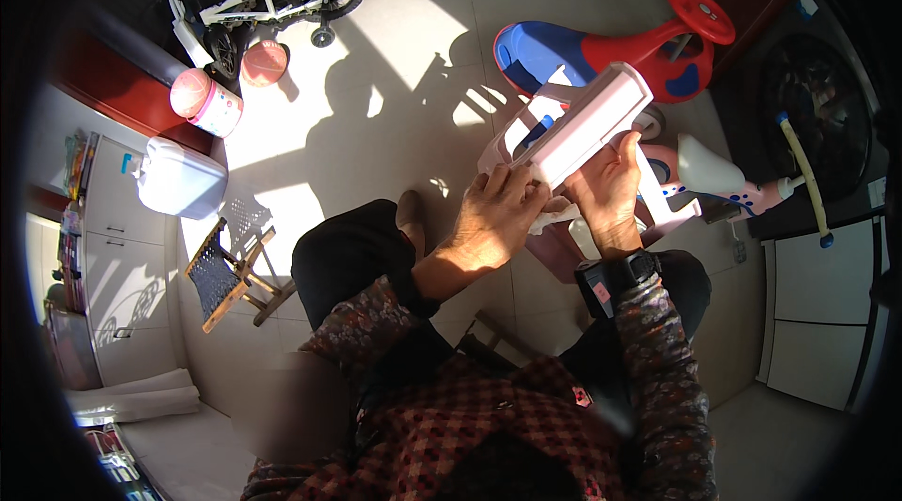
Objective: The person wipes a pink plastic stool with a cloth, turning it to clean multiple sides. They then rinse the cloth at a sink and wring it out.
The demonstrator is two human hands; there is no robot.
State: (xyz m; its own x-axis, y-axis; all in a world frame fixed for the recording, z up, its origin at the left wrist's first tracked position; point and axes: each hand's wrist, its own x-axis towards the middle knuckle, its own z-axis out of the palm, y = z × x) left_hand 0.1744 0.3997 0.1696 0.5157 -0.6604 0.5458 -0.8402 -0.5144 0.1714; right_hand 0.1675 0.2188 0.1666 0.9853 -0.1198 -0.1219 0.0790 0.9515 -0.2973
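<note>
A pale pink plastic frame (595, 122), perhaps part of a child's seat or ride-on toy, stands tilted between my knees. My left hand (497, 212) is pressed to its near edge with bent fingers, gripping a crumpled pale cloth (553, 217). My right hand (606, 184) holds the frame from the right, thumb raised, its fingers hidden behind the plastic. On that wrist are a black watch (640, 267) and a dark box-shaped device (595, 290). Lower pink parts of the frame show beneath both hands.
Beyond the frame lies a red and blue swing car (542, 54). At right stands a pink ride-on toy with a white seat (708, 166). A folding stool (215, 283), a white jerrycan (182, 177), a ball (264, 63) and a child's bicycle (264, 4) occupy the left.
</note>
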